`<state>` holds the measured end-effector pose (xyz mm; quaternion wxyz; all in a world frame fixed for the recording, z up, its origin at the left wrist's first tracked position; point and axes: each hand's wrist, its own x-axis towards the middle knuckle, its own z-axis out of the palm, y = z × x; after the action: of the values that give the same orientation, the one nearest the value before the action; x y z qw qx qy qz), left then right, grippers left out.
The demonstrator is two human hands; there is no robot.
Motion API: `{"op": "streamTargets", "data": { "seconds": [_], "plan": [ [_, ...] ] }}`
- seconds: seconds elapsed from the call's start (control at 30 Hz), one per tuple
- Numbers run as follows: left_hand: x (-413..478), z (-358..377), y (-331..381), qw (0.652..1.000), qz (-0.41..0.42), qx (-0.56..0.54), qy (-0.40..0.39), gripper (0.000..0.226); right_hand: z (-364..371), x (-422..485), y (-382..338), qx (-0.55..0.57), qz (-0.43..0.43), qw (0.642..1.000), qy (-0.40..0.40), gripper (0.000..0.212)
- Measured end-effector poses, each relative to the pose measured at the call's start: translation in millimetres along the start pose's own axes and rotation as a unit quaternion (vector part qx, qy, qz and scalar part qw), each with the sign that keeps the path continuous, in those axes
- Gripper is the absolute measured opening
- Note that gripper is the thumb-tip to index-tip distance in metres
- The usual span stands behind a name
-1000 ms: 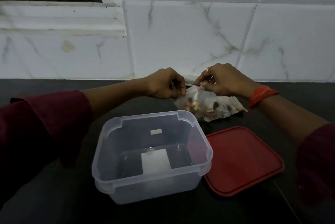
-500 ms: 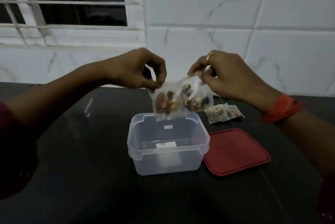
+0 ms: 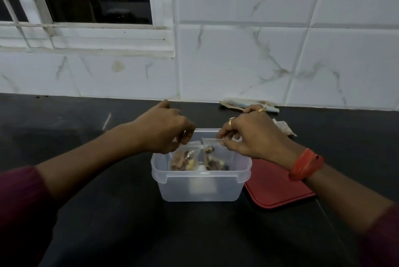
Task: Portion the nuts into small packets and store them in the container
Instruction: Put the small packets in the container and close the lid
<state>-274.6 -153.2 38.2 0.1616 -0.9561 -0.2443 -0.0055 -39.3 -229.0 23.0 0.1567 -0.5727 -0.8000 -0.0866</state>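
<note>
Left hand (image 3: 164, 131) pinches the left packet (image 3: 185, 158) by its top edge; right hand (image 3: 255, 137) likewise pinches the right packet (image 3: 213, 157). Both hang upright, side by side, inside the container (image 3: 200, 175), directly beneath the hands.

No readable text, brand or number anywhere, not even on the clear container (image 3: 200, 189)

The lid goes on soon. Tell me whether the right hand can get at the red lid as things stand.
Probably yes, once freed: the red lid lies flat on the counter just beneath the right wrist, beside the clear container. But the right hand is pinching a nut packet.
</note>
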Motion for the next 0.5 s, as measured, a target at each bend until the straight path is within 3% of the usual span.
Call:
{"op": "streamTargets", "data": {
  "seconds": [0.07, 0.23, 0.4, 0.5],
  "plan": [
    [4.3, 4.4, -1.9, 0.999, 0.001, 0.040, 0.005, 0.012, 1.6, 4.2, 3.0, -0.037, -0.003, 0.999, 0.023, 0.016],
    [12.4, 0.4, -7.6, 1.000, -0.007, -0.006, 0.022, 0.015, 0.8, 14.2, 10.2, -0.120, -0.022, 0.991, 0.049, 0.019],
    [37.8, -7.3, -15.2, 0.984, -0.035, -0.163, 0.066, 0.021, -4.8, 21.4, 44.0, 0.041, 0.043, 0.988, 0.145, 0.017],
    [75.3, -7.5, -18.4, 0.977, -0.034, -0.202, 0.064, 0.024, -5.7, 28.5, 89.0, 0.032, 0.133, 0.980, 0.145, 0.014]
  ]
}}
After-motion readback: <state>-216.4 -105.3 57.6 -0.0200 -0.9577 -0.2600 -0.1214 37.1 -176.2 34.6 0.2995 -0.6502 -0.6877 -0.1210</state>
